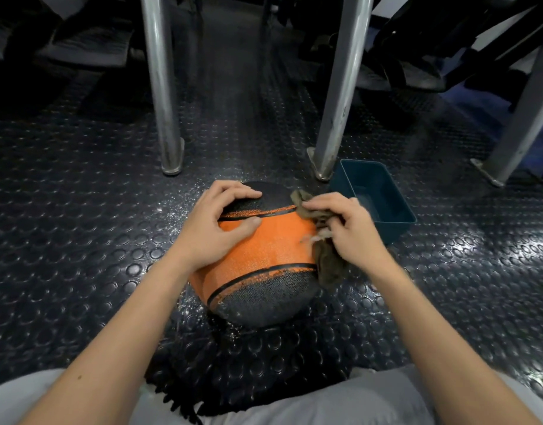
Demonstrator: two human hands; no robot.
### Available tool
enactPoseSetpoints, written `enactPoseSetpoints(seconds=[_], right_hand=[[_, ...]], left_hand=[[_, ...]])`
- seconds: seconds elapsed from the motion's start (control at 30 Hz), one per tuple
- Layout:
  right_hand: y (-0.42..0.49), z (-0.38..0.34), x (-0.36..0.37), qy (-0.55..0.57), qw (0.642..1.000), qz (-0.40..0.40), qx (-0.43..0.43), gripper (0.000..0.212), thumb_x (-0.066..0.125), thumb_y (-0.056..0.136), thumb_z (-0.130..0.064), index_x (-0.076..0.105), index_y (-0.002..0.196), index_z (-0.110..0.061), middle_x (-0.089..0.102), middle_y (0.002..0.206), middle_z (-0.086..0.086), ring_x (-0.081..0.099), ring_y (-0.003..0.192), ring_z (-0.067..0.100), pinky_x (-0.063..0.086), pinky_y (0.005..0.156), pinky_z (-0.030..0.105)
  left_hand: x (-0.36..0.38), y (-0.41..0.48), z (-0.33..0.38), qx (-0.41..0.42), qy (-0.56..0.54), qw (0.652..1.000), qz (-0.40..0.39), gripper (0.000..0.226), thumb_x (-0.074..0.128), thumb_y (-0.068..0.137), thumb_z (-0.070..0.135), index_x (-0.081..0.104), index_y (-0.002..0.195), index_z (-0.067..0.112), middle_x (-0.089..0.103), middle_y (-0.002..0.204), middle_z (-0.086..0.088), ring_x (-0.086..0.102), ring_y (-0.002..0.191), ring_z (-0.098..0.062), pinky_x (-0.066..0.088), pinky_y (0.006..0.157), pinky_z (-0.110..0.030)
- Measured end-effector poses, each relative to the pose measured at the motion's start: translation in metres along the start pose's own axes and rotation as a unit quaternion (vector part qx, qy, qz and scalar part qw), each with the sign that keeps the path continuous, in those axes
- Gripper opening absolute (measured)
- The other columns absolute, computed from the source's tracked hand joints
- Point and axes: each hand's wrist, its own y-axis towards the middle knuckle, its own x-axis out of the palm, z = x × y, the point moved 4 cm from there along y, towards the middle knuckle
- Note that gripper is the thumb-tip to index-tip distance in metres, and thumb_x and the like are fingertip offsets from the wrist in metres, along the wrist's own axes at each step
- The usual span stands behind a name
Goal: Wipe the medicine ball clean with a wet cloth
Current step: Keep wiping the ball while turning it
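Left hand grips the medicine ball on the floor, right hand clutches the cloth against it, beside a teal tub, contents unclear.

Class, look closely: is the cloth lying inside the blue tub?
No, the right hand grips the cloth against the medicine ball, beside the blue tub.

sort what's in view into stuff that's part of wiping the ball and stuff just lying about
Part of the job:
- medicine ball
- brown cloth, gripped in the right hand against the ball
- left hand, holding the ball steady
- teal tub beside the ball, probably for wetting the cloth

Just there:
- metal frame legs
- studded floor
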Motion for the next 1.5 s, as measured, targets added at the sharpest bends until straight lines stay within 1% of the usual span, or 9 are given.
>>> enactPoseSetpoints(seconds=[0.13,0.3,0.47,0.63,0.77,0.97,1.13,1.37,1.5], right_hand=[[-0.001,0.047,-0.009,-0.051,0.991,0.011,0.121,0.059,0.04,0.08,0.017,0.066,0.103,-0.031,0.063,0.104,-0.01,0.052,0.109,0.033,0.034,0.101,0.021],[0.006,-0.009,-0.012,0.077,0.996,0.042,-0.002,0.056,0.041,0.074,0.018,0.068,0.098,-0.024,0.062,0.104,-0.017,0.055,0.104,-0.005,0.04,0.099,0.021],[-0.006,-0.005,-0.003,0.117,0.991,0.047,0.051,0.062,0.039,0.076,0.026,0.065,0.1,-0.024,0.064,0.109,-0.002,0.052,0.103,-0.016,0.035,0.094,0.005],[-0.021,-0.02,-0.005,0.056,0.997,0.034,0.033,0.058,0.044,0.082,0.019,0.065,0.103,-0.031,0.057,0.107,-0.024,0.049,0.103,0.014,0.028,0.09,0.004],[-0.023,-0.024,-0.003,0.058,0.998,0.001,-0.021,0.06,0.038,0.077,0.013,0.065,0.097,-0.037,0.058,0.106,-0.024,0.048,0.103,0.012,0.032,0.091,0.01],[-0.006,0.014,-0.015,-0.007,0.994,0.058,0.091,0.059,0.041,0.077,0.024,0.067,0.098,-0.026,0.06,0.102,-0.014,0.055,0.105,0.008,0.033,0.099,0.023],[-0.007,-0.059,-0.007,0.005,0.991,0.065,-0.117,0.059,0.036,0.07,0.014,0.07,0.104,-0.02,0.057,0.109,-0.022,0.048,0.102,0.015,0.032,0.092,0.013],[-0.009,0.012,-0.016,-0.076,0.989,0.087,0.096,0.057,0.039,0.078,0.023,0.071,0.104,-0.016,0.064,0.108,-0.008,0.047,0.101,0.029,0.025,0.083,0.003],[-0.007,-0.058,-0.009,-0.013,0.992,0.099,-0.08,0.057,0.038,0.072,0.017,0.071,0.104,-0.017,0.06,0.109,-0.015,0.047,0.101,0.016,0.032,0.09,0.013]], left_hand=[[0.003,-0.001,0.002,0.016,0.004,1.0,-0.005,0.034,0.055,0.072,0.057,0.054,0.106,0.054,0.045,0.114,0.033,0.044,0.117,0.001,0.033,0.102,-0.025],[0.001,0.0,0.004,0.026,0.007,0.999,-0.024,0.036,0.056,0.071,0.057,0.056,0.107,0.049,0.048,0.115,0.028,0.042,0.115,0.009,0.025,0.097,-0.004],[0.001,0.005,0.008,0.016,0.072,0.997,-0.024,0.034,0.044,0.074,0.064,0.047,0.108,0.059,0.043,0.119,0.036,0.03,0.117,0.017,0.013,0.113,-0.035],[0.018,0.003,0.025,-0.092,0.137,0.985,0.044,0.033,0.043,0.095,0.035,0.05,0.126,0.046,0.04,0.131,0.016,0.03,0.126,-0.013,0.016,0.108,-0.033],[0.01,0.001,0.011,-0.093,0.122,0.987,0.047,0.031,0.046,0.084,0.06,0.055,0.112,0.05,0.041,0.119,0.02,0.033,0.116,-0.007,0.024,0.1,-0.029],[-0.011,0.009,-0.005,-0.078,0.024,0.996,0.025,0.015,0.054,0.084,0.052,0.053,0.099,0.055,0.042,0.106,0.031,0.038,0.118,-0.008,0.026,0.096,-0.026],[-0.012,0.009,-0.006,-0.077,0.022,0.996,0.036,0.021,0.049,0.074,0.062,0.051,0.095,0.06,0.043,0.107,0.027,0.04,0.117,-0.009,0.027,0.099,-0.026],[-0.008,0.008,-0.002,-0.085,0.035,0.996,0.018,0.015,0.058,0.09,0.042,0.054,0.102,0.052,0.04,0.106,0.029,0.034,0.113,-0.005,0.023,0.094,-0.025],[-0.008,0.008,-0.003,-0.082,0.03,0.996,0.025,0.018,0.051,0.079,0.054,0.051,0.096,0.058,0.041,0.106,0.031,0.036,0.115,-0.005,0.024,0.097,-0.026]])
